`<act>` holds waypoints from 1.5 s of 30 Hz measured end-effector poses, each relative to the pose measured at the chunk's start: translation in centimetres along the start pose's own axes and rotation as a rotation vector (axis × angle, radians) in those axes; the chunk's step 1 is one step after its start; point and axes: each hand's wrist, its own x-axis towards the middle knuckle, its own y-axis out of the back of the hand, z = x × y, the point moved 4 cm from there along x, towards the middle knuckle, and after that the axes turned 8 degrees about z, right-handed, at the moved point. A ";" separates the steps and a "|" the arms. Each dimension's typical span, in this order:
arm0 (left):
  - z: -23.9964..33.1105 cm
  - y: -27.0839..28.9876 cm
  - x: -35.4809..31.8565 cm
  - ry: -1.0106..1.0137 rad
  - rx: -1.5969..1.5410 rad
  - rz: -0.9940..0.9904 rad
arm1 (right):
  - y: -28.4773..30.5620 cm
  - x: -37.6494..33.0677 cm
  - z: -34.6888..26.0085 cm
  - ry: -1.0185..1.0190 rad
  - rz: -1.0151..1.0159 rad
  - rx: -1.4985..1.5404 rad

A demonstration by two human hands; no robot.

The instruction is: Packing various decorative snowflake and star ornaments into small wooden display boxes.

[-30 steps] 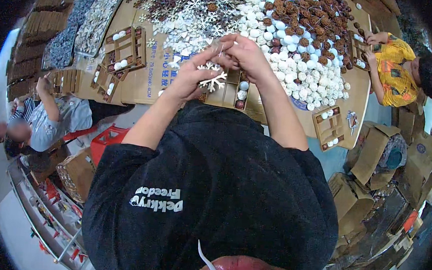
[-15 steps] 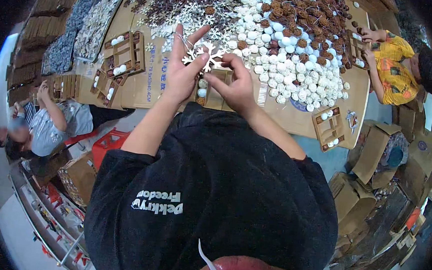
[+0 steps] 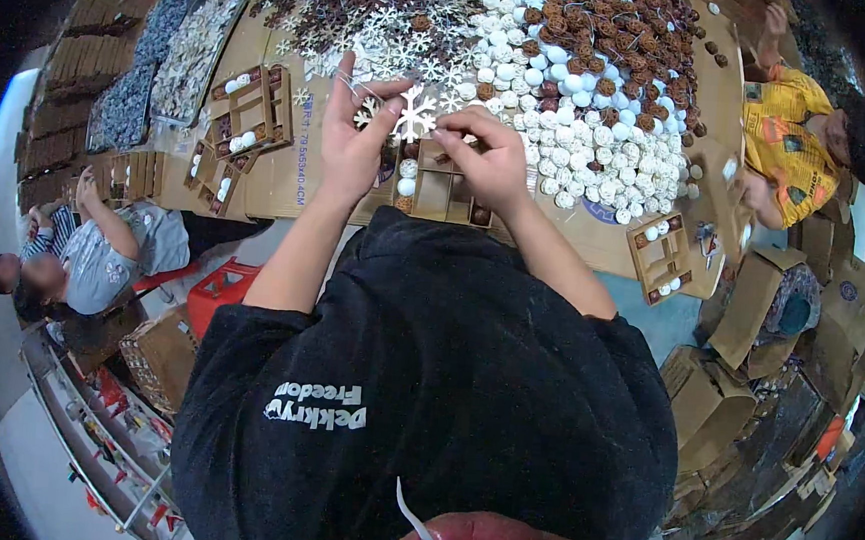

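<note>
Just above the table's near edge, a white wooden snowflake [image 3: 419, 115] is held up between my two hands. My left hand [image 3: 352, 154] pinches its left side with the thumb, other fingers extended; a thin string and another snowflake [image 3: 365, 114] show by those fingers. My right hand [image 3: 495, 162] has thumb and forefinger closed at the snowflake's right side. Under my hands sits a divided wooden tray [image 3: 434, 196] with white and brown balls in some compartments. Part of this tray is hidden by my right hand.
Beyond are piles of snowflakes [image 3: 370, 10], white balls [image 3: 601, 156] and brown woven balls [image 3: 615, 32]. More divided trays stand at left [image 3: 253, 112] and right [image 3: 659, 258]. Co-workers sit at left [image 3: 102, 257] and right [image 3: 792, 145]. A red stool [image 3: 220, 290] stands lower left.
My hands have drawn slightly apart, and the snowflake now faces up more squarely between them. At right, the co-worker's arm has risen and the tray there is no longer visible.
</note>
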 end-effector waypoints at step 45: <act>-6.4 -1.6 -1.1 0.181 0.101 -0.172 | 3.0 0.5 2.1 -0.083 0.078 -0.211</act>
